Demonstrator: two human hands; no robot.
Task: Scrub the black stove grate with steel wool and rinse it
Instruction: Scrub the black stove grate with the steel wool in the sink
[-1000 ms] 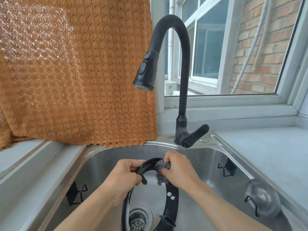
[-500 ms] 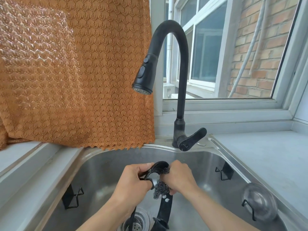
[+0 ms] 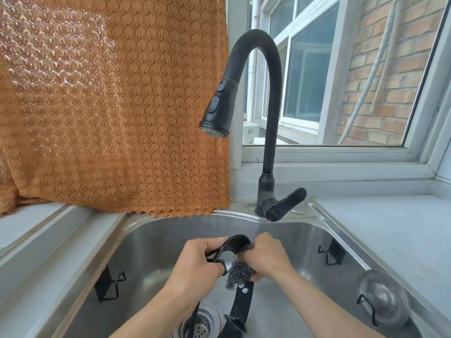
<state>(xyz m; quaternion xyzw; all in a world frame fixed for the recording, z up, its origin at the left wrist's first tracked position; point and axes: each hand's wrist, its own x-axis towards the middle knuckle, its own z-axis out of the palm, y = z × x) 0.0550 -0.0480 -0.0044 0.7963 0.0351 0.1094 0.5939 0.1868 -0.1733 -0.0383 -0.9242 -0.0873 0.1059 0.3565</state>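
The grate [image 3: 240, 301] stands on its edge between the two hands, above the drain [image 3: 200, 325] of the sink [image 3: 151, 240]. Its ring goes from the top, at the fingers, down toward the person. The left hand [image 3: 197, 262] grips the top curve. The right hand [image 3: 264, 258], just beside it, holds the steel wool [image 3: 238, 273] against the same curve. I think the next rubbing must follow the ring downward on the right side.

Item count, referenced to the sink [image 3: 156, 230]:
- One sink.
- One black faucet [image 3: 269, 132] behind it.
- One grate [image 3: 240, 303] and one steel wool pad [image 3: 238, 273] over it.
- Two hands: left hand [image 3: 195, 267], right hand [image 3: 264, 258].
- One drain strainer [image 3: 203, 324] in its floor.
- One orange cloth [image 3: 117, 106] hanging behind it.
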